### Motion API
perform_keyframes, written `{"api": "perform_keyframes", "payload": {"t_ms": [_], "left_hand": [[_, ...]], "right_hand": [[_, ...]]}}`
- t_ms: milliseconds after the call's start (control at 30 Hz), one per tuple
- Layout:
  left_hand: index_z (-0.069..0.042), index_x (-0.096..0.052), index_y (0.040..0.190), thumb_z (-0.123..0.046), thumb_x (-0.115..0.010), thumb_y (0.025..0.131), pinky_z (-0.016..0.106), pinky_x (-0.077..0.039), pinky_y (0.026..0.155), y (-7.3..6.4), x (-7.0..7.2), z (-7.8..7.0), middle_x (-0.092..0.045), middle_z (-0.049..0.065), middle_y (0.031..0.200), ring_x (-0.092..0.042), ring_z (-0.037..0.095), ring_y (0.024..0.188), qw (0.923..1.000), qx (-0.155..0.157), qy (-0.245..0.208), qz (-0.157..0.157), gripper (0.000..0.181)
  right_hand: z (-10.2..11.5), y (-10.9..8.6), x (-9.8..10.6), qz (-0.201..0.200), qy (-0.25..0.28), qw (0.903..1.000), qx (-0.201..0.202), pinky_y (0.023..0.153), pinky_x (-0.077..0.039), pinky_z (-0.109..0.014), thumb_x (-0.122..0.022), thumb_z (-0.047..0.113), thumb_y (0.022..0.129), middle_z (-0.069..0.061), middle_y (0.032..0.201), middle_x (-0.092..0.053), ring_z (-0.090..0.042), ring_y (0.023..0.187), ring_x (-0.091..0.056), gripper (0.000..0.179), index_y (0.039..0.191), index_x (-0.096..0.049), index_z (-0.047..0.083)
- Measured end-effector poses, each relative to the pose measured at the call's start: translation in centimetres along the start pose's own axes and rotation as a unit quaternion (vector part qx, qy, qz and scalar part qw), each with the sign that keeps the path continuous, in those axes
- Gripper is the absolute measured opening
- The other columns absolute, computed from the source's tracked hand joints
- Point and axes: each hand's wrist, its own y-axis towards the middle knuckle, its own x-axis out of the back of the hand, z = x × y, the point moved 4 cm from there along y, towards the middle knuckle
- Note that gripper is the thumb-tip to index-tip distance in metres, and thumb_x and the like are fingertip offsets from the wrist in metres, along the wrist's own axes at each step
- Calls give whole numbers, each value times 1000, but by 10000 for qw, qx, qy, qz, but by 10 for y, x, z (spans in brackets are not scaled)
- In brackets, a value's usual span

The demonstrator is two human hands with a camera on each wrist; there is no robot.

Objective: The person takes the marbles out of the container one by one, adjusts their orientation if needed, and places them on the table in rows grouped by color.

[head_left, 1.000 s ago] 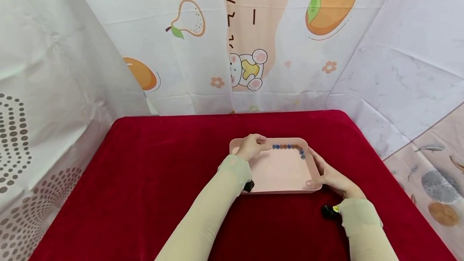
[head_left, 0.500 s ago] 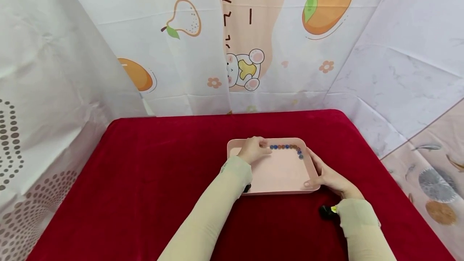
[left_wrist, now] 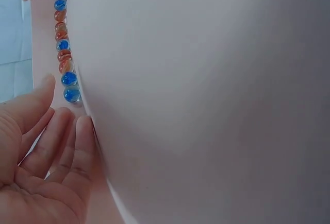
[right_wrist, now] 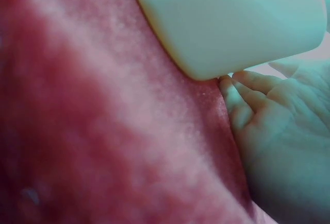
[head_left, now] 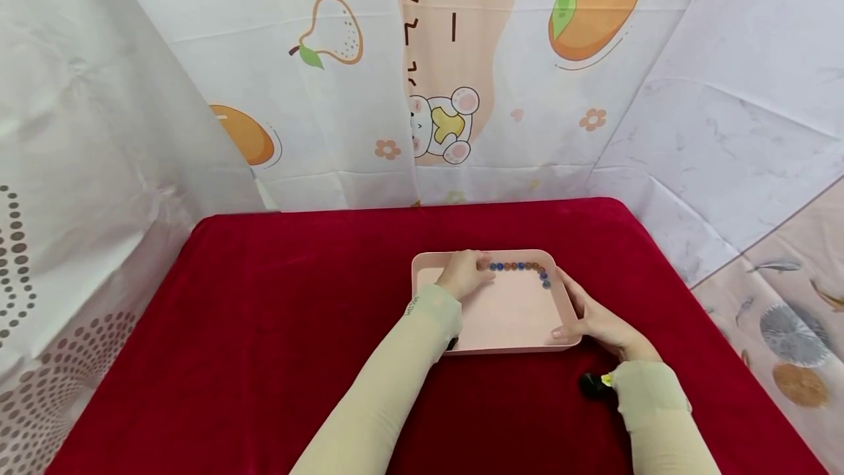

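A pale pink tray [head_left: 508, 321] lies on the red cloth. Inside it, a row of glass marbles [left_wrist: 63, 44], blue and orange, runs along the far wall and bends round the far right corner. My left hand [head_left: 464, 275] is in the tray at the row's left end. In the left wrist view its thumb and fingers [left_wrist: 85, 141] are loosely bent, close to the last blue marble [left_wrist: 71, 93], with nothing between them. My right hand [head_left: 596, 319] grips the tray's right side, thumb over the rim and fingers along the outside.
Red velvet cloth [head_left: 297, 299] covers the table. White printed curtains [head_left: 316, 116] hang behind and at both sides. A black wrist device [head_left: 596, 385] sits below the right sleeve [head_left: 659, 402].
The left hand shifts only slightly beside the row's end, and its fingers loosen a little. The head view drifts slightly. The right hand keeps its hold, and the marbles stay in their row.
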Motion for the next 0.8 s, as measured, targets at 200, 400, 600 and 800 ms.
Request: {"api": "perform_keyframes", "payload": {"t_ms": [200,400,600,800], "left_hand": [[-12,-60,138,-17,-66,96,31,-48,106,3,-6,-3,-63,3,136,-57,18,128,9965,-198,803,118,42],[-12,-63,135,-18,-64,98,28,-45,108,1,-10,-10,-62,2,137,-55,18,130,9784,-529,1996,83,37],[-15,-64,133,-25,-63,98,28,-42,112,-2,-11,-15,-60,1,139,-54,19,132,9579,-603,2808,-14,36],[-18,-61,136,-30,-63,98,31,-44,110,-3,-13,-15,-59,2,140,-54,20,131,9550,-559,2912,-46,40]], "right_hand": [[1,-1,0,24,28,10000,53,94,-36,-7,-79,7,77,-17,166,5,-33,139,-19,120,160,6,16],[1,-2,-1,44,72,9999,101,94,-35,-6,-79,6,77,-17,166,8,-39,143,-11,120,160,6,17],[0,-1,-1,15,64,9999,92,93,-35,-5,-79,6,77,-15,166,8,-40,144,-7,120,160,6,17],[-1,0,0,-22,49,10000,53,94,-34,-4,-79,6,78,-14,167,8,-35,144,-9,118,160,5,19]]}}
